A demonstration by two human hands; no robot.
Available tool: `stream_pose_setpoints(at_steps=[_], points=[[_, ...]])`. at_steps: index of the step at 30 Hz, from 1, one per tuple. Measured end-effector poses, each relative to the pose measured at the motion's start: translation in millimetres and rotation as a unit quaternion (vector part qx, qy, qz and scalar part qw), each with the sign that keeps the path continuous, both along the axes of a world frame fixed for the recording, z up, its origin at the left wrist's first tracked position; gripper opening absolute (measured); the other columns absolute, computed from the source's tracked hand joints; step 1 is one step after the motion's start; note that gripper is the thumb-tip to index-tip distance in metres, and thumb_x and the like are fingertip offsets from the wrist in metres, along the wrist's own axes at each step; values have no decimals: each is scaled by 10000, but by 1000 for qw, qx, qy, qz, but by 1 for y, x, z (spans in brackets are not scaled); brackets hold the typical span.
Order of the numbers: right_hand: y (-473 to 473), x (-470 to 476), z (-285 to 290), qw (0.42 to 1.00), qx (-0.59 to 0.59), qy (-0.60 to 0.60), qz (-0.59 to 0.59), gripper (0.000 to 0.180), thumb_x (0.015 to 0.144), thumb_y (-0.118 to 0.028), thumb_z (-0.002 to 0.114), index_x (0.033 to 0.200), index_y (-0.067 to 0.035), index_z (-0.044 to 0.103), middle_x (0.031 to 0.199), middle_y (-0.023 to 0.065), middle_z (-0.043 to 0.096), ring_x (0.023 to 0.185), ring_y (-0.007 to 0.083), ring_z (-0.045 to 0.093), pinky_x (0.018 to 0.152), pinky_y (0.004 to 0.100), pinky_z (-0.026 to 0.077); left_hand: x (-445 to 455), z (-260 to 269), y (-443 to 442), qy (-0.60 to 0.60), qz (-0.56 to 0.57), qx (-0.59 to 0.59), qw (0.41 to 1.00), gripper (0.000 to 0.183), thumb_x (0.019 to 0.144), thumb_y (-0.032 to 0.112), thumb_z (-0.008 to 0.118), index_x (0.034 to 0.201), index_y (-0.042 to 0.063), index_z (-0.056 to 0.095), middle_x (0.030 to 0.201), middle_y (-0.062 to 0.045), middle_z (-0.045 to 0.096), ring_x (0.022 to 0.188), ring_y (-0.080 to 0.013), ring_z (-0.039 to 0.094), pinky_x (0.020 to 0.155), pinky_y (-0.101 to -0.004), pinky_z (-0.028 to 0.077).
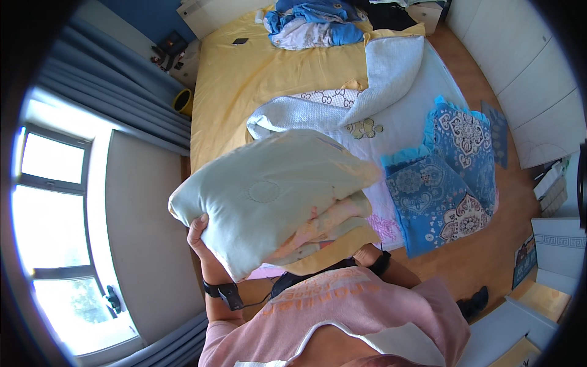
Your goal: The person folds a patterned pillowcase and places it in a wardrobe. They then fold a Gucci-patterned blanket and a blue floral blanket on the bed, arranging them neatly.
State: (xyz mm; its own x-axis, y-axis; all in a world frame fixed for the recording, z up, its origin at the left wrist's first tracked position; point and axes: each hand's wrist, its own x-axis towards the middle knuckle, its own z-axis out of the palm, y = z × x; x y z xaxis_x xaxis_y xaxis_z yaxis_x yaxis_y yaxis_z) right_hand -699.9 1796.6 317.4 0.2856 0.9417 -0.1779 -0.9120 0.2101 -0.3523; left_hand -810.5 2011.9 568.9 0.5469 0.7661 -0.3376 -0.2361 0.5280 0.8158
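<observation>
A pale green pillow point(275, 183) with a round stitched mark lies uppermost in a bundle held before my chest. Beneath it show folded floral fabric point(316, 225) and a yellow cloth layer point(330, 252). My left hand point(198, 231) grips the bundle's left side, its thumb on the pillow. At the lower right, my right hand point(367, 254) holds the edge of the yellow layer, with its fingers partly hidden. Beyond the bundle is a bed with a yellow sheet point(275, 73). A quilted pale pad point(298, 114) is folded back across it.
A blue patterned textile with frilled trim point(440, 197) drapes over the bed's right corner. Crumpled blue and white bedding point(312, 27) and a dark flat object point(240, 41) lie farther back. Curtains point(114, 82) hang left; white cabinets point(518, 69) line the right. A dark shoe point(474, 303) is on the floor.
</observation>
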Motion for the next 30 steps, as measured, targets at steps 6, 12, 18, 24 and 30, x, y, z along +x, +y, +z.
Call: stream_pose_setpoints(at_steps=[6,12,18,24,30], points=[[-6,32,57,969,50,91,-225,611,854,-381,595,1344,-98,367,1343,79,424,1208,220,433,1013,422,356,12,-4,2,16,-21,44,999,536,699,185,586,1186,-15,481,1079,-171,582,971,-300,577,896,-415,458],[-17,26,81,954,192,68,-220,671,856,-517,503,1388,-161,305,1414,-4,345,1303,207,309,1070,441,262,0,-1,15,7,-66,44,997,488,710,144,603,1164,-3,501,1064,-166,587,974,-302,580,893,-426,465],[-29,19,81,994,39,-34,-98,623,882,-546,437,1298,-84,401,1219,90,541,1114,239,536,918,400,441,-24,2,42,13,-89,-65,994,350,785,129,573,1103,-10,528,1018,-154,608,937,-295,602,868,-424,484],[-77,8,80,969,-169,-156,-89,450,949,-349,424,1213,15,454,1044,185,612,969,295,614,836,392,494,-38,-13,78,59,-104,-59,991,268,786,40,558,1046,-23,544,953,-132,616,875,-254,617,805,-370,509],[-115,-17,71,935,-311,-71,-153,327,952,-272,443,1148,-13,484,981,153,625,907,259,632,792,347,516,-42,-28,91,74,-140,-67,985,309,791,43,547,1091,-29,529,992,-143,608,910,-268,606,826,-381,499]])
